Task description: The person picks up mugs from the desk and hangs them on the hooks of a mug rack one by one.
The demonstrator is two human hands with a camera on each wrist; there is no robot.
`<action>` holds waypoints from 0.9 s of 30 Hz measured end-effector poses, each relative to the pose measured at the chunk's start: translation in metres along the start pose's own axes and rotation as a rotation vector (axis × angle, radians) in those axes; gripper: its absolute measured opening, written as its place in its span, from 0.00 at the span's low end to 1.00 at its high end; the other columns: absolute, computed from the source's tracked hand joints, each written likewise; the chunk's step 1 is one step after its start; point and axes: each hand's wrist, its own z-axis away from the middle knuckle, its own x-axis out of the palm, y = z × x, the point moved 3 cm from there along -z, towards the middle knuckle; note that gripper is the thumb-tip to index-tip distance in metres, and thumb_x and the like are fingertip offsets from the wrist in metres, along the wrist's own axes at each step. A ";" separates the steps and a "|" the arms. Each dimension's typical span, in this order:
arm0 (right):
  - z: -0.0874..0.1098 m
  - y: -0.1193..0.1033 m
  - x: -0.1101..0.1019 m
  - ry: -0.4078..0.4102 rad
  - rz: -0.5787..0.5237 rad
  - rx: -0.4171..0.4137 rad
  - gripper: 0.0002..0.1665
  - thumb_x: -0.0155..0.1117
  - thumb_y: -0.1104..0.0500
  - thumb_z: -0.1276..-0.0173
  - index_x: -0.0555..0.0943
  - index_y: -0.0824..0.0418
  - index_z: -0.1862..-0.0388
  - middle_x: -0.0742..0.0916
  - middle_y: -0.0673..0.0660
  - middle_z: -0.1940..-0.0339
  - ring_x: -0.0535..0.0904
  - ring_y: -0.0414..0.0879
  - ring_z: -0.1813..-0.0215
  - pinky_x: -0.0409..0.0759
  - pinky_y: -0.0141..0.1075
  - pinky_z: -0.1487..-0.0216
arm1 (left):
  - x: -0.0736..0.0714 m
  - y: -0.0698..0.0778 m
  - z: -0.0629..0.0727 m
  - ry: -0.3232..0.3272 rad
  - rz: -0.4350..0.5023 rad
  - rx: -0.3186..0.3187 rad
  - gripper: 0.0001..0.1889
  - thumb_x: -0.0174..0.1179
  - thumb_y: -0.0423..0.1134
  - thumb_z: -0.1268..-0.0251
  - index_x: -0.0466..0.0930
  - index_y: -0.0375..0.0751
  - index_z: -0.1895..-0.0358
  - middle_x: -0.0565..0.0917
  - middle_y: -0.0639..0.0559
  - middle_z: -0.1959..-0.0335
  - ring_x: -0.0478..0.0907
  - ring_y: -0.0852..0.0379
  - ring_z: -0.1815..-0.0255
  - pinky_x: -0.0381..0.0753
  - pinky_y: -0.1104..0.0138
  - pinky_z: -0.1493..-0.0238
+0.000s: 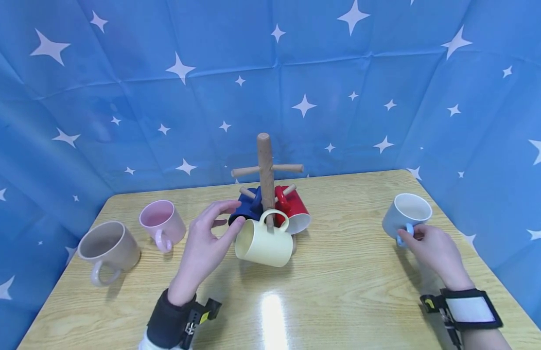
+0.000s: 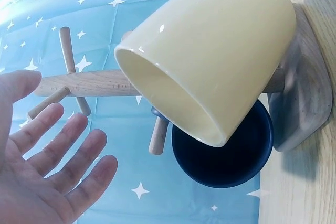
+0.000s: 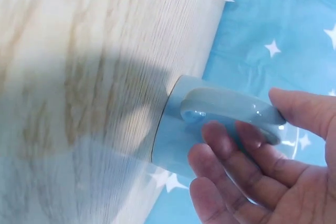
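Note:
A wooden mug tree [image 1: 265,170] stands at the back middle, and a cream mug [image 1: 266,245] hangs tilted by its handle from a front peg. Beside the cream mug my left hand [image 1: 209,233] is held with thumb and fingers spread, nothing between them. In the left wrist view its fingers [image 2: 86,163] are apart from the mug. A blue mug [image 1: 248,204] and a red mug [image 1: 294,209] hang on pegs behind. At the right, my right hand [image 1: 436,250] pinches the handle [image 3: 226,106] of an upright light blue mug [image 1: 394,218] between thumb and index finger.
On the left of the wooden table [image 1: 340,291] stand a pink mug [image 1: 174,226] and a larger beige mug [image 1: 126,253], handles toward the front. Two upper pegs [image 1: 287,168] of the mug tree are bare. A blue star-patterned cloth [image 1: 235,107] surrounds the table's back and sides.

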 end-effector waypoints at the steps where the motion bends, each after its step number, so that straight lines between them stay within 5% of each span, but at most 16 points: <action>1: -0.001 -0.001 0.001 -0.009 -0.002 0.005 0.27 0.57 0.45 0.19 0.72 0.61 0.76 0.70 0.50 0.82 0.65 0.44 0.77 0.59 0.33 0.76 | 0.000 0.000 0.000 -0.004 0.004 0.000 0.18 0.67 0.39 0.27 0.83 0.39 0.38 0.88 0.42 0.42 0.85 0.46 0.39 0.88 0.48 0.42; 8: -0.011 -0.009 0.008 -0.058 -0.039 0.030 0.24 0.53 0.48 0.18 0.73 0.63 0.72 0.72 0.51 0.80 0.67 0.45 0.76 0.61 0.35 0.76 | 0.004 0.002 0.000 -0.027 0.040 -0.001 0.17 0.67 0.38 0.27 0.84 0.41 0.38 0.88 0.41 0.42 0.85 0.48 0.39 0.88 0.55 0.42; 16: -0.016 -0.024 0.018 -0.085 -0.093 0.018 0.22 0.51 0.50 0.17 0.75 0.64 0.69 0.72 0.51 0.78 0.68 0.45 0.75 0.63 0.35 0.76 | 0.005 0.002 0.001 -0.030 0.064 -0.013 0.17 0.66 0.38 0.26 0.83 0.40 0.38 0.88 0.41 0.43 0.85 0.48 0.40 0.87 0.46 0.41; 27: -0.016 -0.034 0.027 -0.080 -0.171 0.025 0.22 0.53 0.50 0.18 0.85 0.65 0.61 0.73 0.49 0.79 0.66 0.43 0.76 0.63 0.34 0.75 | 0.005 0.002 0.001 -0.029 0.069 -0.022 0.18 0.66 0.38 0.26 0.83 0.39 0.37 0.88 0.41 0.43 0.85 0.48 0.40 0.88 0.47 0.41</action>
